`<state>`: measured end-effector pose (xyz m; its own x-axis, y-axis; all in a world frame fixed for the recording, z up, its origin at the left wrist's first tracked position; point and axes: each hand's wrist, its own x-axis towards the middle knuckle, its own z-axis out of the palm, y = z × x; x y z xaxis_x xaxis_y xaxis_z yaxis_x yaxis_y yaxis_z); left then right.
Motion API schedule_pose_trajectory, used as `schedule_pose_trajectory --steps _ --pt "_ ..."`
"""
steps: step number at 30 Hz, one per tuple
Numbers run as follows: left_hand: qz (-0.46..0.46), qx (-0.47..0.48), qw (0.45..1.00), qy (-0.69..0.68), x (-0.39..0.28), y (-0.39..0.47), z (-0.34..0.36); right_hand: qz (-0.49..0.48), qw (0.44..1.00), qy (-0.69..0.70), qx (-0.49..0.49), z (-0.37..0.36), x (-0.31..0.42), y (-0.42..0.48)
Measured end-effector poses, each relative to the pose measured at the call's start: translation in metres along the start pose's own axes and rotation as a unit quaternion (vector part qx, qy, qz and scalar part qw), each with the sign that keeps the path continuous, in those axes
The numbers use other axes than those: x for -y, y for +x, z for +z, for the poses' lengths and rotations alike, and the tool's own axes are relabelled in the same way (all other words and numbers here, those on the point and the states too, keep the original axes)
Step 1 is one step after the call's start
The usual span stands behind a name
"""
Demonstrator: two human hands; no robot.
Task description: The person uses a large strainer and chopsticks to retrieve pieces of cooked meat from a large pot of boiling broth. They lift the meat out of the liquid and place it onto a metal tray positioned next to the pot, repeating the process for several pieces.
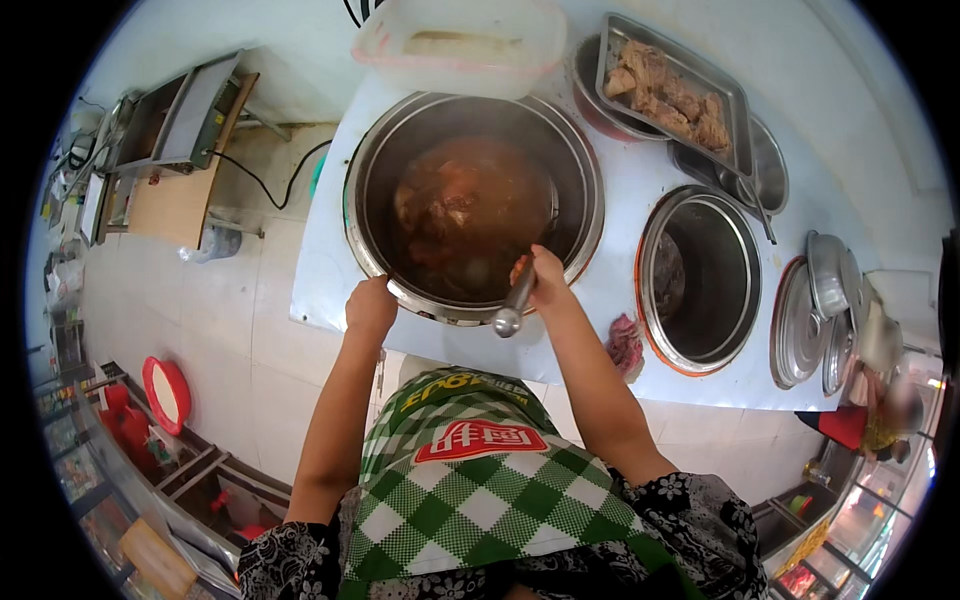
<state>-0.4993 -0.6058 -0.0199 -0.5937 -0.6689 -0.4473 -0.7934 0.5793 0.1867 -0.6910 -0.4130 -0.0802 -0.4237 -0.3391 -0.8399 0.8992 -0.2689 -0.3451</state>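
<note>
A large round metal pot (586, 247) set into the counter holds steaming brown broth (472, 217) with pieces of what looks like meat. My right hand (541, 279) is closed around a metal handle (517, 300) at the pot's near right rim; its rounded end points towards me. The far end of that tool is hidden, though a curved metal edge shows at the right side of the broth. At the near left rim is my left hand (372, 306), fingers curled against the edge; whether they pinch something there is unclear.
A translucent plastic tub (465, 64) stands behind the pot. To the right are a metal tray (739, 112) of cooked meat, a second deep pot (701, 281), a reddish cloth (625, 346) and metal lids (799, 330). Another person (877, 427) is at the far right.
</note>
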Motion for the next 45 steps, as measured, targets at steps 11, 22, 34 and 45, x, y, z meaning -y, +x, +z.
schedule_pose_trajectory --steps 11,22,34,45 --pt "0.079 0.073 0.994 -0.008 0.015 0.076 0.009 -0.026 0.996 -0.08 -0.036 -0.006 -0.006 -0.059" --pt "0.242 0.13 0.961 0.013 0.041 0.097 0.0 -0.126 0.961 -0.229 -0.092 0.023 -0.044 -0.132" --pt "0.204 0.105 0.973 -0.02 0.036 0.11 0.026 -0.001 0.999 -0.02 -0.037 0.007 -0.032 -0.164" --pt "0.122 0.176 0.977 0.014 -0.026 0.098 0.004 0.013 0.998 0.011 -0.064 0.018 -0.07 -0.086"
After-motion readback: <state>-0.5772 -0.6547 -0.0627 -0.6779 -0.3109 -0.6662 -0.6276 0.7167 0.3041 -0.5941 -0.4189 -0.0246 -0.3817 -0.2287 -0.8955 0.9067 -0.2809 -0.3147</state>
